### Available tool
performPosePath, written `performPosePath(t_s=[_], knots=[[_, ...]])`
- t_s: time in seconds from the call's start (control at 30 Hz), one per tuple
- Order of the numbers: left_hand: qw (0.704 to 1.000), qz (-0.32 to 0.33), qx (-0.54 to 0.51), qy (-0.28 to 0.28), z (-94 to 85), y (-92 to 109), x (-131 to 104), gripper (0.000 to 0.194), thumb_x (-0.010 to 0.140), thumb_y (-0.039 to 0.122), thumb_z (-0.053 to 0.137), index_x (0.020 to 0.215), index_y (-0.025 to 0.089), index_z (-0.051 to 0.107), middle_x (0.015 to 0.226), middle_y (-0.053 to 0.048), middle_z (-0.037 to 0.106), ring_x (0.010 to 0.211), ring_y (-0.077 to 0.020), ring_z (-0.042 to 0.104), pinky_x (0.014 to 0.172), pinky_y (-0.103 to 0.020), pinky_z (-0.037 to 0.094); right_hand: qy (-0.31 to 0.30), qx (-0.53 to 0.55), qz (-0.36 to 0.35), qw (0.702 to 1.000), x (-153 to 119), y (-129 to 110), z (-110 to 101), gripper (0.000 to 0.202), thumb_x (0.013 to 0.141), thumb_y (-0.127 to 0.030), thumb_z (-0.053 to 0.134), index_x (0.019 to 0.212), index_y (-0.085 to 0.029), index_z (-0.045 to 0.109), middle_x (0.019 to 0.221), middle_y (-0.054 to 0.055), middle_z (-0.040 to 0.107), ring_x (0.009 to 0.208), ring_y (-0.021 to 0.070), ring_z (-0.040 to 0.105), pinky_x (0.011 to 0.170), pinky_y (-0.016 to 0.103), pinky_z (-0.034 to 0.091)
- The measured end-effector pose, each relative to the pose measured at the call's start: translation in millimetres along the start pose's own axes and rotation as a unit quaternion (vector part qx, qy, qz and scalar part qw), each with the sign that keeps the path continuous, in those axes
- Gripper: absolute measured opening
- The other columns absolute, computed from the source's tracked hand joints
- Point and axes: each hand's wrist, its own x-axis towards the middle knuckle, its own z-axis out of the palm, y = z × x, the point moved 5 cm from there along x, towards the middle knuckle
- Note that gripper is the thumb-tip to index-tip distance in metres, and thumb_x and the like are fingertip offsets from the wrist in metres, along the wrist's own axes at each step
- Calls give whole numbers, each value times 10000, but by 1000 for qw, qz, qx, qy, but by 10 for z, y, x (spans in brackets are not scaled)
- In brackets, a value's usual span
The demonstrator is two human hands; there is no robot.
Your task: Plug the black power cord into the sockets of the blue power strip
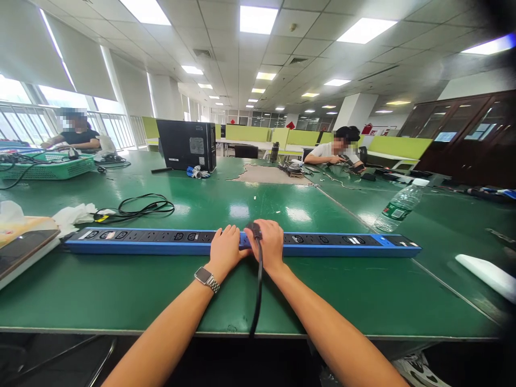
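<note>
A long blue power strip [141, 247] with a black socket face lies across the green table in front of me. My left hand [226, 247], with a watch [207, 277] on its wrist, wraps over the strip near the middle, its thumb along the front side. Just to the right, my right hand [272, 241] is closed around a black plug [255, 230] over the strip's sockets. The plug's black cable [258, 290] hangs down past the table's front edge. Whether the plug sits inside a socket is hidden by my fingers.
A plastic bottle [399, 207] leans behind the strip's right end. Coiled black cable [141, 207] lies behind its left part. Farther back are a green basket [60, 171], a black computer case [187, 145] and two people at the table. A white object [487, 275] lies at right.
</note>
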Motion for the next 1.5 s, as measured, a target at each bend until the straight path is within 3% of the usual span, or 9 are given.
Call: performPosePath(t_s=[0.13,0.23,0.37,0.43,0.53,0.63,1.0,1.5], knots=[[1000,0,8,-1,-9,3,-7,507,813,491,681,1190,163,598,1311,-144,622,1284,-304,517,1106,-472,357,115,51,29,992,76,37,-146,375,925,-497,501,1027,-178,671,1080,99,699,1067,237,565,947,362,390],[1000,-6,12,-9,-15,5,-8,573,800,554,680,1212,167,587,1316,-142,619,1292,-301,508,1115,-474,350,150,55,47,986,101,202,-303,373,892,-512,540,1002,-185,683,1065,91,699,1036,234,578,935,372,405],[1000,-9,6,-19,-23,10,-8,606,798,588,669,1222,166,577,1327,-140,613,1301,-286,496,1132,-464,330,114,49,80,989,88,577,-492,418,896,-531,493,998,-185,705,988,95,716,952,239,600,912,387,418],[1000,-8,5,-19,-28,8,-7,597,798,592,666,1204,162,584,1305,-137,625,1284,-282,508,1127,-459,335,114,44,129,984,49,781,-576,491,851,-567,527,1093,-172,692,952,103,718,915,251,602,860,383,441],[1000,-8,6,-16,-30,2,-6,597,795,601,664,1188,158,588,1275,-135,639,1262,-284,522,1117,-464,345,101,39,150,983,0,947,-636,529,827,-586,537,1124,-176,692,970,107,721,897,251,602,848,380,447],[1000,-7,6,-14,-24,-1,-6,607,794,602,663,1201,160,582,1285,-130,633,1267,-287,517,1121,-466,339,68,26,127,989,-22,980,-634,494,849,-582,498,1049,-191,722,983,100,725,907,249,594,866,374,438],[1000,-8,9,-18,-24,-3,-5,590,798,603,657,1198,175,590,1285,-127,634,1267,-291,519,1120,-460,342,-28,-31,143,989,-87,1060,-544,435,865,-518,490,1123,-240,702,976,82,702,921,250,565,839,370,427],[1000,-12,6,-18,-38,2,-3,577,790,600,667,1195,197,595,1273,-118,645,1253,-285,534,1116,-461,358,-73,-84,154,982,-102,988,-565,397,871,-497,498,1116,-263,705,943,67,701,907,253,556,800,361,409]])
